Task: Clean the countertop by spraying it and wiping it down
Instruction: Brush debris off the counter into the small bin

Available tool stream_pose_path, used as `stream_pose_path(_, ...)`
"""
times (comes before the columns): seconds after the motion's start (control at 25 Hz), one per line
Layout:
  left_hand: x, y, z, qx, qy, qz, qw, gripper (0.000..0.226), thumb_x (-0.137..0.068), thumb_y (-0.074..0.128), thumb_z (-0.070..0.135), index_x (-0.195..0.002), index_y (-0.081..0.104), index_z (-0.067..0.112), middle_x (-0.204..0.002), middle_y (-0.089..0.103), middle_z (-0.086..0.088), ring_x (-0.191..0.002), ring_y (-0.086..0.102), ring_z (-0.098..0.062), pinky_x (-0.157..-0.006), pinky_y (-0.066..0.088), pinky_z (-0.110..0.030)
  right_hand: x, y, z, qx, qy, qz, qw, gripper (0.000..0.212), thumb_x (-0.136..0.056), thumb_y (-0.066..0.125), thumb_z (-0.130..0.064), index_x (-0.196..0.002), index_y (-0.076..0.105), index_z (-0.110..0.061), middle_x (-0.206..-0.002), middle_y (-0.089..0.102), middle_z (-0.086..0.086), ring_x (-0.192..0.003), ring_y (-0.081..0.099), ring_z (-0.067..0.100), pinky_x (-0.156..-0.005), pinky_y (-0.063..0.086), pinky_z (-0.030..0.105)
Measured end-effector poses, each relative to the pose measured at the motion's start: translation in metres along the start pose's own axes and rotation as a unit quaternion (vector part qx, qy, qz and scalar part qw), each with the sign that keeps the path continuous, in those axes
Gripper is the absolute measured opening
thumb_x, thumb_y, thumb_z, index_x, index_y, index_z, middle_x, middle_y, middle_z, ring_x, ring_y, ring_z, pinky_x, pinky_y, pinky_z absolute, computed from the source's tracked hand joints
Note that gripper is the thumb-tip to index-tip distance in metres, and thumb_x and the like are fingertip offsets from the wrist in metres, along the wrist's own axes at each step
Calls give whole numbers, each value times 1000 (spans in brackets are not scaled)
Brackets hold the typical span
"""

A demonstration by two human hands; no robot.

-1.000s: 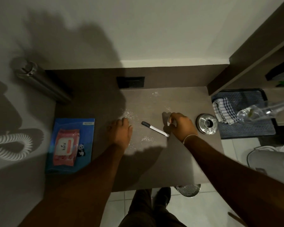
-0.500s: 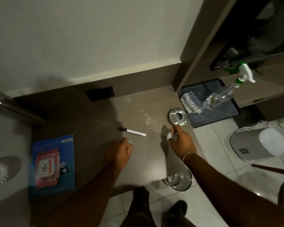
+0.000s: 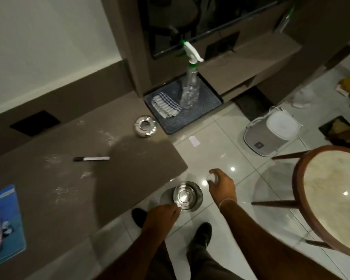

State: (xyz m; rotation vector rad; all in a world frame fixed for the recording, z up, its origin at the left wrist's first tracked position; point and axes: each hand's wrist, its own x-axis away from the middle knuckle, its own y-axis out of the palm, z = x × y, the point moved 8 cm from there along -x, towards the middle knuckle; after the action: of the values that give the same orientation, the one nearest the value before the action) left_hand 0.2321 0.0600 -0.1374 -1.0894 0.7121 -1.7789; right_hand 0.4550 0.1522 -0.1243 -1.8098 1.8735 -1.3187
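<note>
**Over the floor, off the surface edge: both hands by the steel bin**

Beyond the surface [image 3: 129, 156] corner, a marker [image 3: 91, 158] lies flat among white specks, its long axis left to right, dark cap to the left. A steel ashtray [image 3: 145, 126] sits near the corner. The spray bottle [image 3: 190, 81] stands upright on a dark tray [image 3: 212, 93], nozzle pointing right, beside a striped cloth [image 3: 166, 106]. Left hand [image 3: 162, 216] hangs loosely curled beside the bin [image 3: 188, 196]; right hand [image 3: 222, 184] pinches a small white scrap.

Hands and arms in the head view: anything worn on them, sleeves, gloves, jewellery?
Both forearms are bare, with no sleeves in view and no gloves. The right hand has a thin light band at the wrist. The left hand and its wrist show nothing worn.
</note>
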Motion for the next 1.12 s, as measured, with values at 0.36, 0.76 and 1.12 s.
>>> stream_pose_path(0.36, -58, 146, -20, 257, -265, 65, 927, 26, -106, 45, 29, -91, 61, 17, -85, 67, -1, -78, 65, -15, -69, 56, -34, -42, 98, 131, -4, 67, -73, 995, 32, -93, 70, -12, -121, 69, -28, -117, 72, 0, -106, 68, 23, -87, 48, 25)
stream_pose_path(0.76, -188, 400, -149, 389, -432, -11, 814, 8, -98, 54, 33, -97, 55, 26, -106, 70, -13, -88, 63, -26, -83, 54, -40, -141, 309, 294, -59, 260, -130, 955, 34, -87, 81, -23, -120, 73, -17, -119, 75, 8, -105, 70, 24, -99, 58, 37)
stream_pose_path(1.12, -250, 413, -164, 546, -479, 1, 687, 50, -107, 39, 41, -142, 51, 8, -141, 58, -15, -129, 55, -37, -113, 42, -48, -184, 351, 305, -41, 264, -215, 939, 39, -101, 59, -44, -125, 75, -18, -127, 74, 11, -118, 68, 31, -99, 53, 35)
